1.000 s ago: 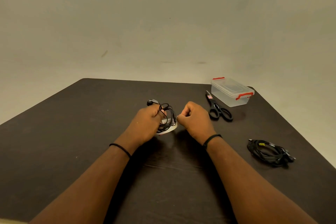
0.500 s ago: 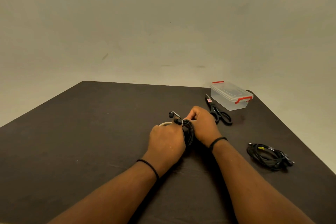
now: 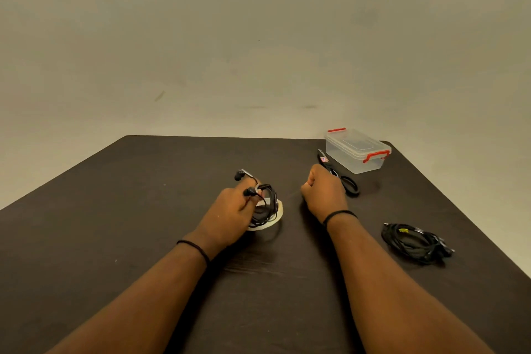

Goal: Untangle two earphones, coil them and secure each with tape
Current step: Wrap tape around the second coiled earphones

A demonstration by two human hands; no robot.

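Head camera, single wide-angle view: faces forward and down across the desk (image 3: 115, 210), wall behind, forearms close below.

You've got no text you can actually read here. There's a small red-and-white sticker on the scissors (image 3: 339, 174), but its print is too small to make out. A yellow tag sits on the coiled earphone (image 3: 416, 243) at your right, and it's unreadable too.

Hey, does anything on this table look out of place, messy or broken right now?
Nothing stands out. The left hand holds a coiled earphone over the tape roll; a second earphone bundle, scissors and closed plastic box lie intact.
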